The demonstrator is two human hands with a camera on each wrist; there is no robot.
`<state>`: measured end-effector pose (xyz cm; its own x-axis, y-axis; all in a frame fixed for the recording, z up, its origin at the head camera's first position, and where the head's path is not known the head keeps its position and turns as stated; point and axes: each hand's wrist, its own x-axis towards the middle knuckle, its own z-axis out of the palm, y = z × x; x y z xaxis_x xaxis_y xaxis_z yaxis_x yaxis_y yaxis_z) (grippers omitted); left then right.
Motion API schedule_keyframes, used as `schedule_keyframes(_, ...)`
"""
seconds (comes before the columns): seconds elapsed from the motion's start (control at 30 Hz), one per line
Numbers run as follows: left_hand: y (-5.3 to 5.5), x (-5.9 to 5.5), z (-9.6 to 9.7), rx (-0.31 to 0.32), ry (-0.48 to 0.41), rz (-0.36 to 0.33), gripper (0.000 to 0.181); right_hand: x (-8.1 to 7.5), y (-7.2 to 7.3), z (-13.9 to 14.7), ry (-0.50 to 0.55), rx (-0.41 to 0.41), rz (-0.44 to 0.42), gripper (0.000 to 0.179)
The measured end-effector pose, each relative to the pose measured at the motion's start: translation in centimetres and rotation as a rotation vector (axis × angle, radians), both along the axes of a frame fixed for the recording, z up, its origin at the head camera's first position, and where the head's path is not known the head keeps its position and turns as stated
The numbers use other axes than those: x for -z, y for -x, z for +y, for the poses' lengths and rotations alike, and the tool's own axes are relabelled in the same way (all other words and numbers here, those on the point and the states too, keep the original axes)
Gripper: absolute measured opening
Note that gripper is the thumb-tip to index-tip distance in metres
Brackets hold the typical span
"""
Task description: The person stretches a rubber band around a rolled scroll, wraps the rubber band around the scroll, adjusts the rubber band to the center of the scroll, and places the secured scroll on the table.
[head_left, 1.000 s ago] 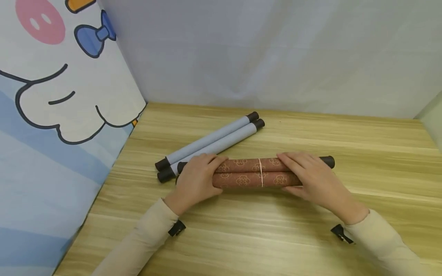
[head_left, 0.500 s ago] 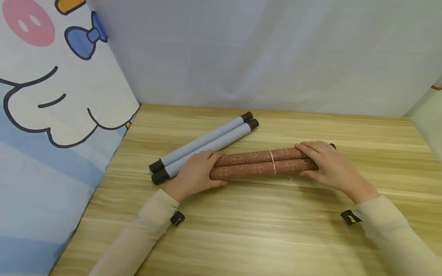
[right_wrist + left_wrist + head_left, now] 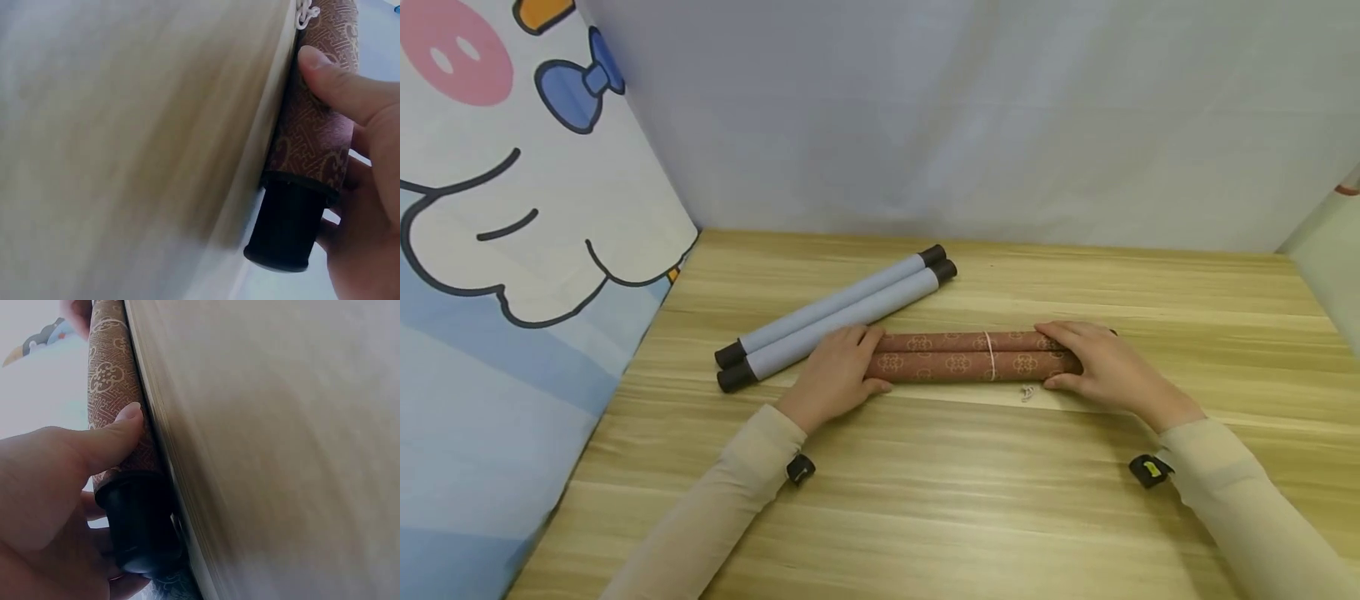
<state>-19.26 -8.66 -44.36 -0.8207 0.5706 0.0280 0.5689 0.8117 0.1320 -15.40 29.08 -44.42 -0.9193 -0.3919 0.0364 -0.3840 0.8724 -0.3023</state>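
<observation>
Two red-brown patterned rolled scrolls (image 3: 955, 365) lie side by side, bound near the middle by a thin white band (image 3: 990, 357). My left hand (image 3: 835, 375) grips their left end, with the thumb along the near side and the fingers over the far side. At the other end my right hand (image 3: 1101, 371) holds them the same way. A black end knob (image 3: 140, 519) shows beside the left palm in the left wrist view, and another black knob (image 3: 284, 228) in the right wrist view. A small white knotted cord (image 3: 1027, 392) hangs at the near side.
Behind and to the left, two light-blue rolled scrolls (image 3: 842, 314) with black ends lie slanted on the wood-grain table (image 3: 910, 500). Their near part runs close to my left hand. A pale curtain (image 3: 962, 117) closes off the back, and a cartoon-printed cloth (image 3: 535, 250) the left side.
The red-brown scrolls have shifted right and slightly away from me, tilting up at the right before levelling out. Both hands have kept their grip. The white cord has come into sight.
</observation>
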Motion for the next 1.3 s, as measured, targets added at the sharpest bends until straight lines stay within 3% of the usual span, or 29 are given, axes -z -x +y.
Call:
schedule_keyframes(0.3,-0.1,-0.4,-0.1,-0.002,-0.015,-0.002,0.080,-0.3,0.0,-0.3,-0.016,-0.031,0.029,0.081)
schedule_keyframes(0.43,-0.7,-0.5,-0.2,0.011,-0.031,0.014,0.080,-0.8,-1.1,-1.0,-0.003,-0.045,0.127,0.076)
schedule_keyframes(0.57,-2.0,-1.4,-0.2,0.092,-0.119,0.096,0.072,-1.9,-2.6,-2.8,-0.021,-0.078,0.276,0.038)
schedule_keyframes(0.7,-3.8,-2.8,0.4,0.247,-0.193,0.130,0.052,-2.2,-3.5,-4.5,-0.114,-0.052,0.265,0.002)
schedule_keyframes(0.8,-5.0,-3.3,0.9,0.334,-0.185,0.097,0.037,-1.8,-3.7,-5.3,-0.153,0.022,0.207,0.012)
schedule_keyframes(0.97,-6.1,-3.4,1.3,0.414,-0.162,0.057,0.026,-1.0,-3.9,-6.1,-0.158,0.071,0.188,0.019)
schedule_keyframes(1.2,-6.7,-2.8,1.3,0.453,-0.173,0.082,0.020,-0.6,-4.1,-6.6,-0.120,0.059,0.240,0.020)
schedule_keyframes(1.3,-6.8,-2.7,1.5,0.435,-0.183,0.090,0.022,-1.1,-4.5,-7.1,-0.012,0.028,0.238,0.012)
